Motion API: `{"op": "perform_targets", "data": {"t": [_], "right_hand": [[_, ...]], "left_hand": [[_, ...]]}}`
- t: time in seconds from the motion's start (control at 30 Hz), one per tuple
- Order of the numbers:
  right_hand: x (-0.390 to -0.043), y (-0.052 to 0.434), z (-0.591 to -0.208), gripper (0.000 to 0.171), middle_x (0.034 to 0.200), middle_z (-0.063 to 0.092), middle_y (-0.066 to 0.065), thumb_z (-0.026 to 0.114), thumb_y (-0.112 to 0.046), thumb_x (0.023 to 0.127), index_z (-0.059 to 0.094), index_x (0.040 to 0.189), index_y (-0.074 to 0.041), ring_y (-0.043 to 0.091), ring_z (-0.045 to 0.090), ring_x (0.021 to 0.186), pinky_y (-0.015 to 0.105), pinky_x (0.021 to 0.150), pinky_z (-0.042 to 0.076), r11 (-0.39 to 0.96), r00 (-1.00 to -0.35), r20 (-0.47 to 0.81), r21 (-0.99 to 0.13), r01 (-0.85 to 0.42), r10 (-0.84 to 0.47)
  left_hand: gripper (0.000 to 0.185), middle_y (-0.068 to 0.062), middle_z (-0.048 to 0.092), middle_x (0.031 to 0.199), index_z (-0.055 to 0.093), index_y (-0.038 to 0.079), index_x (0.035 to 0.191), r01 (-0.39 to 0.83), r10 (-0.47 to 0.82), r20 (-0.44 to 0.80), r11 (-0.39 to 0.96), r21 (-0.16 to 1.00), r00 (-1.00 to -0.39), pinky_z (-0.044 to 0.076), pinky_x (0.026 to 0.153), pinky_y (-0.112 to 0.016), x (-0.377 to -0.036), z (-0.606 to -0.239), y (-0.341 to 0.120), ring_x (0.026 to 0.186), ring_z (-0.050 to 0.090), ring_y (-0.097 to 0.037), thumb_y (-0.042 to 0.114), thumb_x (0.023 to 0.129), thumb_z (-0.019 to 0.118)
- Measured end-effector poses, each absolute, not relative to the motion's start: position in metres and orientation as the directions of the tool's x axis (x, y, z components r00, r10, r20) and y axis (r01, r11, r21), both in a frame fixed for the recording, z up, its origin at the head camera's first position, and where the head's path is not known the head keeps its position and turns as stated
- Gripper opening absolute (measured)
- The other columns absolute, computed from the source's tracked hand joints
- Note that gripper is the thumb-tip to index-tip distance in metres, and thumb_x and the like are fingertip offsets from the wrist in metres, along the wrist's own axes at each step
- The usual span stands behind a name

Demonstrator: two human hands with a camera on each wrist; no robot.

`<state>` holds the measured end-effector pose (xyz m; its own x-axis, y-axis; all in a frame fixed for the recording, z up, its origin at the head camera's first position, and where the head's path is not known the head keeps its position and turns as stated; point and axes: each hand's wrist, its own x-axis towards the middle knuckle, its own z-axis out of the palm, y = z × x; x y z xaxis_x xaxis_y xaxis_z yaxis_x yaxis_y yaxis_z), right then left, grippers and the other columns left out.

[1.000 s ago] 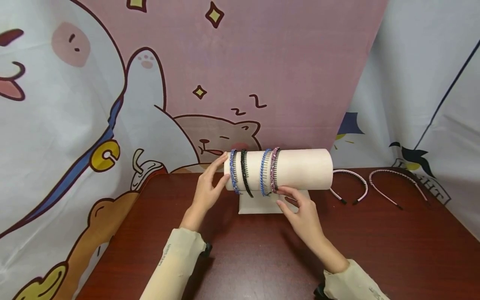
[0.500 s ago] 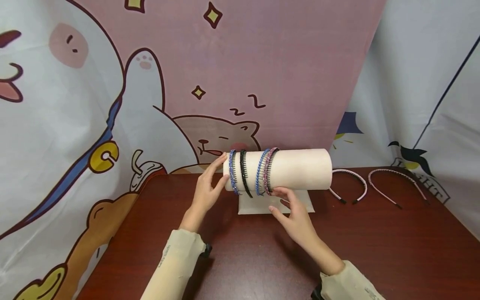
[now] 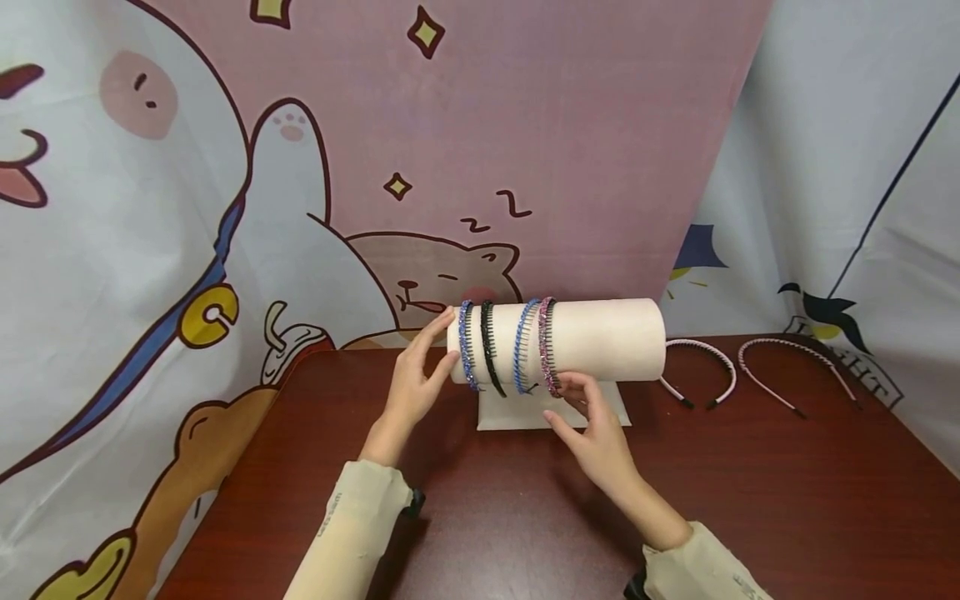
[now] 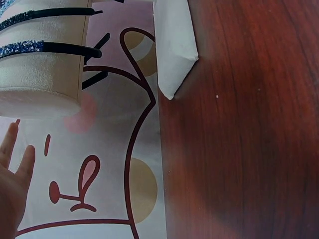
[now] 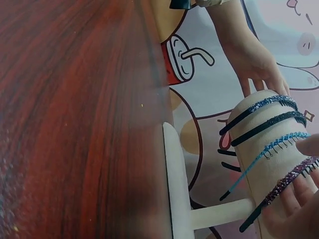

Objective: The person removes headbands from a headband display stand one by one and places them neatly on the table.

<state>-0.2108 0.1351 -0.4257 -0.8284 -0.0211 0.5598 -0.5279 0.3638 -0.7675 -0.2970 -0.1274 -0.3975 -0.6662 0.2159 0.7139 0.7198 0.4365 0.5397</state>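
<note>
From the head camera, the work in hand looks like settling the pink glittered toothed headband [image 3: 549, 346] on the cream cylindrical display stand [image 3: 600, 337]. To do it well, the right hand [image 3: 600, 437] should probably ease the band's near end sideways with light fingertip pressure, so that it sits square to the roll and parallel to its neighbours without dragging the light blue toothed headband [image 3: 521, 346] just beside it. The left hand [image 3: 416, 383] rests with straight fingers against the roll's left end, a sensible brace against tipping. The right hand's fingers curl at the pink band's lower tip, apparently pinching it. That band sits fourth from the left on the roll, after a dark blue glittered headband [image 3: 465, 343] and a black headband [image 3: 489, 346]; two thin pale pink headbands [image 3: 701, 367] lie well apart on the dark red wooden table [image 3: 750, 500]. In the left wrist view, only the fingertips of the left hand [image 4: 12, 174] show, straight and relaxed, near the roll's flat end [image 4: 40, 102]; the pink band is out of sight. In the right wrist view, the pink band [image 5: 286, 181] looks sparkly purple-pink with dark comb teeth, slanting across the felt-like roll, the right hand's fingertips [image 5: 299, 196] lying on it.
</note>
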Motion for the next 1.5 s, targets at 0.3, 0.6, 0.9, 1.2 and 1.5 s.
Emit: {"op": "perform_targets", "data": {"t": [0.3, 0.6, 0.9, 1.2, 1.5], "right_hand": [[-0.211, 0.143, -0.423, 0.037, 0.102, 0.066, 0.014, 0.073, 0.008, 0.084, 0.058, 0.118, 0.005, 0.007, 0.064, 0.098, 0.009, 0.095, 0.048, 0.307, -0.800, 0.591, -0.784, -0.539, 0.103], [-0.212, 0.149, -0.418, 0.035, 0.102, 0.066, 0.018, 0.072, 0.008, 0.085, 0.060, 0.118, 0.006, -0.003, 0.062, 0.095, 0.010, 0.090, 0.052, 0.225, -0.808, 0.567, -0.818, -0.530, 0.160], [-0.213, 0.156, -0.415, 0.029, 0.096, 0.063, 0.009, 0.070, 0.010, 0.085, 0.060, 0.112, 0.009, -0.003, 0.063, 0.085, 0.011, 0.079, 0.055, 0.209, -0.818, 0.535, -0.842, -0.497, 0.213], [-0.213, 0.162, -0.412, 0.026, 0.092, 0.064, 0.002, 0.073, 0.005, 0.085, 0.062, 0.108, 0.006, -0.001, 0.065, 0.079, 0.010, 0.068, 0.054, 0.209, -0.812, 0.523, -0.851, -0.482, 0.258], [-0.214, 0.171, -0.410, 0.022, 0.086, 0.064, -0.005, 0.074, 0.003, 0.085, 0.064, 0.105, 0.006, -0.003, 0.065, 0.075, 0.009, 0.061, 0.053, 0.208, -0.799, 0.529, -0.848, -0.487, 0.285]], "left_hand": [[0.054, 0.003, 0.047, 0.155, 0.050, 0.021, 0.147, 0.714, 0.225, 0.706, 0.451, 0.535, -0.671, 0.035, 0.119, -0.040, -0.297, -0.397, -0.127, 0.141, 0.047, -0.017, 0.014, 0.096, 0.065], [0.054, 0.004, 0.047, 0.155, 0.049, 0.022, 0.148, 0.710, 0.222, 0.702, 0.451, 0.541, -0.676, 0.035, 0.120, -0.040, -0.297, -0.398, -0.126, 0.142, 0.047, -0.016, 0.015, 0.096, 0.064], [0.054, 0.004, 0.047, 0.155, 0.049, 0.022, 0.148, 0.711, 0.220, 0.705, 0.451, 0.540, -0.675, 0.035, 0.120, -0.040, -0.297, -0.399, -0.127, 0.142, 0.047, -0.016, 0.014, 0.096, 0.064], [0.054, 0.005, 0.047, 0.155, 0.049, 0.022, 0.148, 0.710, 0.222, 0.703, 0.453, 0.539, -0.675, 0.035, 0.119, -0.039, -0.297, -0.397, -0.127, 0.142, 0.047, -0.016, 0.015, 0.096, 0.064], [0.053, 0.002, 0.048, 0.155, 0.050, 0.021, 0.147, 0.704, 0.212, 0.699, 0.446, 0.552, -0.683, 0.035, 0.119, -0.041, -0.297, -0.398, -0.127, 0.141, 0.047, -0.017, 0.014, 0.096, 0.064]]}}
